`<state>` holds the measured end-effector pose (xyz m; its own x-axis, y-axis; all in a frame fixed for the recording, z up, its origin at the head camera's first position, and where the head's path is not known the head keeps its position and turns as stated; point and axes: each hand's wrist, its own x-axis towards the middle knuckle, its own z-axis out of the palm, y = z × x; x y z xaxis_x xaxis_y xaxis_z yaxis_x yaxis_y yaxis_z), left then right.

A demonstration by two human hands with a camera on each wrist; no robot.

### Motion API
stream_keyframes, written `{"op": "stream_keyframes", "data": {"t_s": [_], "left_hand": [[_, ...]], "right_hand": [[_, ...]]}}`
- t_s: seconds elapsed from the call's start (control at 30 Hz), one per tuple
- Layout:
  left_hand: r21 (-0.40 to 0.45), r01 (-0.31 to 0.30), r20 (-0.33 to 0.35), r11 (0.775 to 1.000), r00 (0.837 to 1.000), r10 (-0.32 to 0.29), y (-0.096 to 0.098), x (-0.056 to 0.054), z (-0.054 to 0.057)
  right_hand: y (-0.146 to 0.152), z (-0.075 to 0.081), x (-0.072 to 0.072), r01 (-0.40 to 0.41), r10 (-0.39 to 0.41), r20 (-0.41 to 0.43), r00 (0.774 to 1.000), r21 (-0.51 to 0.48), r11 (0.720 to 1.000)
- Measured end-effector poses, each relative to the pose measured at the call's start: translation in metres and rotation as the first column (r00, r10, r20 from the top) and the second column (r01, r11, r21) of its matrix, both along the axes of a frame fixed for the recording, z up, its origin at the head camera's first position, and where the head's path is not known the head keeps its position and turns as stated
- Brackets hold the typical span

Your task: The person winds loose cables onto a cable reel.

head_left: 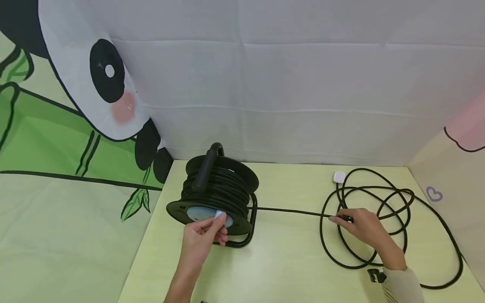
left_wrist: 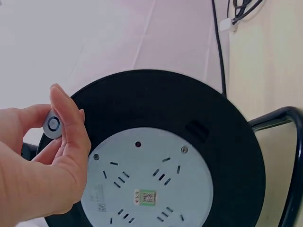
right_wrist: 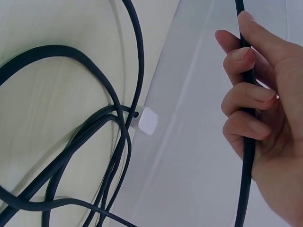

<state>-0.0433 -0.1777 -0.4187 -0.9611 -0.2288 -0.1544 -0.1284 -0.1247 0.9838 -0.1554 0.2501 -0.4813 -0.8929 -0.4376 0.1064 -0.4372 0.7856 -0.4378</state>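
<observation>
A black cable reel (head_left: 217,189) with a carry handle and a blue-grey round face plate (left_wrist: 151,179) stands on the table at centre left. My left hand (head_left: 202,237) pinches the reel's small grey crank knob (left_wrist: 52,124) between thumb and fingers, at the rim of the front disc. From the reel's right side a black cable (head_left: 288,210) runs taut to my right hand (head_left: 361,227). The fingers of that hand curl round the cable, as the right wrist view shows. Loose cable loops (head_left: 352,266) lie under and around the right hand, with a white plug (head_left: 339,177) behind them.
The pale yellow table (head_left: 280,261) ends at a white cloth backdrop (head_left: 303,84). A printed cloth (head_left: 75,139) hangs at the left, and a side panel with a purple heart (head_left: 434,194) stands at the right. The reel's tubular stand (head_left: 253,223) juts out on its right.
</observation>
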Motion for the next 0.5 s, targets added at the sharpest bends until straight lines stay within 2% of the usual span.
{"op": "stream_keyframes", "data": {"t_s": [0.3,0.5], "left_hand": [[0.036,0.023,-0.007,0.999,1.0,-0.023,0.008,0.001,-0.007],[0.047,0.033,0.0,0.998,0.999,-0.033,0.013,0.002,-0.01]], "right_hand": [[-0.011,0.001,-0.012,-0.006,0.006,-0.063,0.998,0.0,1.0],[-0.013,0.0,-0.02,0.016,-0.014,-0.07,0.997,0.014,1.0]]}}
